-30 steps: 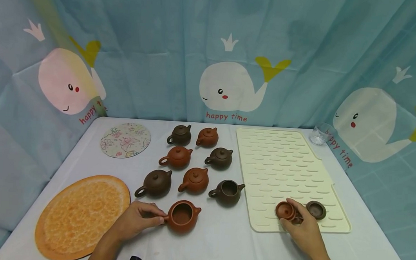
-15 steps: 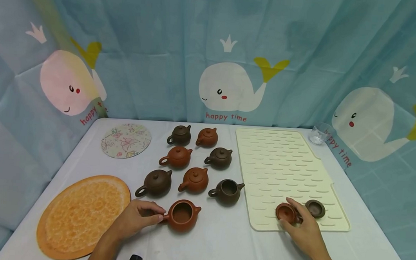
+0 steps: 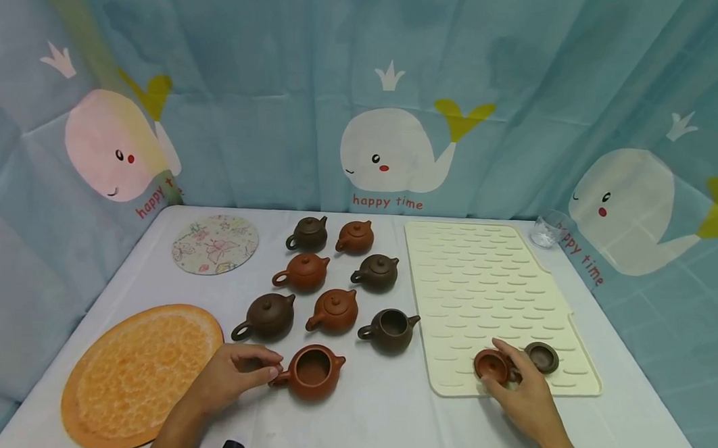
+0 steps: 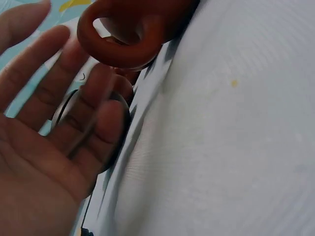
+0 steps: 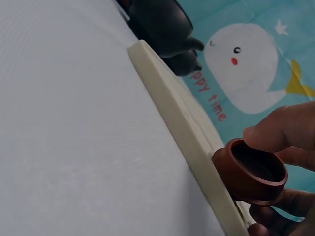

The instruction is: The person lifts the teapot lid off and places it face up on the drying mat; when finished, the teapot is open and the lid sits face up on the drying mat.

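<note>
In the head view my left hand [image 3: 235, 374] is beside the handle of a reddish-brown clay teapot [image 3: 324, 390] without its lid. The left wrist view shows the fingers loosely extended near the teapot's handle [image 4: 120, 55], not curled round it. My right hand [image 3: 523, 391] pinches a reddish-brown teapot lid [image 3: 490, 366], inner side up, close over the front of the cream mat [image 3: 471, 284]. The thumb is at the lid's rim in the right wrist view, with other fingers at the far side. A dark brown lid [image 3: 542, 357] lies upturned on the mat beside that hand.
A lidless dark teapot [image 3: 383, 340] stands left of the mat. Several lidded teapots, such as a dark one [image 3: 271, 316] and a red one [image 3: 335, 312], stand behind. Two round mats, orange [image 3: 138, 375] and floral [image 3: 214, 245], lie left. A clear glass [image 3: 546, 232] stands at the back right.
The left fingers have come away from the teapot's handle, which now shows more. The reddish-brown lid in my right hand has tipped flatter, its inner side facing up.
</note>
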Demonstrator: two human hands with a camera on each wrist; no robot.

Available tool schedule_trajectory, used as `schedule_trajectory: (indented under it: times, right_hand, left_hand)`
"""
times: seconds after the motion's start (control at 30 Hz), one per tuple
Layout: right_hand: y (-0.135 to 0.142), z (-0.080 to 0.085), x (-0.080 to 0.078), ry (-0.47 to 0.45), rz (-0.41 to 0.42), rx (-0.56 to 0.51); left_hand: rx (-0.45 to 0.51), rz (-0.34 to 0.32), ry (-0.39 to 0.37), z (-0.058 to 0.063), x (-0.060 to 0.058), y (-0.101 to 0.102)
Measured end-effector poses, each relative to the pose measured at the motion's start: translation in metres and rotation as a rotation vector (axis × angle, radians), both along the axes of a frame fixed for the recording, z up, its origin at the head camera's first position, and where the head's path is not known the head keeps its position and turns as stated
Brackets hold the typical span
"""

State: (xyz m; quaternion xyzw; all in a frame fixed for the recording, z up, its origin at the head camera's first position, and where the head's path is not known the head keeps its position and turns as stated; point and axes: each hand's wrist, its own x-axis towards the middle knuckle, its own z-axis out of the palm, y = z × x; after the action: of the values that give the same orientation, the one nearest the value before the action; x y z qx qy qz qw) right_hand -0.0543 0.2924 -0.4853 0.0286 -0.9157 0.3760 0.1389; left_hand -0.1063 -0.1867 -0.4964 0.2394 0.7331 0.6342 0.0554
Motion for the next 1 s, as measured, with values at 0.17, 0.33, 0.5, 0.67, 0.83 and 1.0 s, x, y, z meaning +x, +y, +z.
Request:
schedule_trajectory:
  times: [0.17, 0.33, 0.5, 0.67, 0.83, 1.0]
  right_hand:
    - [0.001, 0.009, -0.002, 0.023, -0.001, 0.015]
    - [0.0, 0.021, -0.004, 0.034, 0.014, 0.006]
    - [-0.006, 0.037, -0.012, 0.079, 0.045, -0.001]
    - [-0.014, 0.052, -0.019, 0.1, 0.068, -0.016]
    - [-0.024, 0.067, -0.027, 0.116, 0.128, -0.071]
    - [-0.038, 0.077, -0.037, 0.142, 0.211, -0.143]
  left_hand:
    - [0.006, 0.116, 0.084, 0.012, 0.001, -0.001]
    - [0.024, 0.233, 0.069, 0.025, 0.002, 0.002]
    - [0.034, 0.337, 0.057, 0.037, -0.002, 0.01]
    - [0.023, 0.369, 0.042, 0.047, -0.011, 0.023]
    - [-0.019, 0.368, -0.016, 0.051, -0.019, 0.036]
    - [-0.067, 0.375, -0.113, 0.051, -0.025, 0.048]
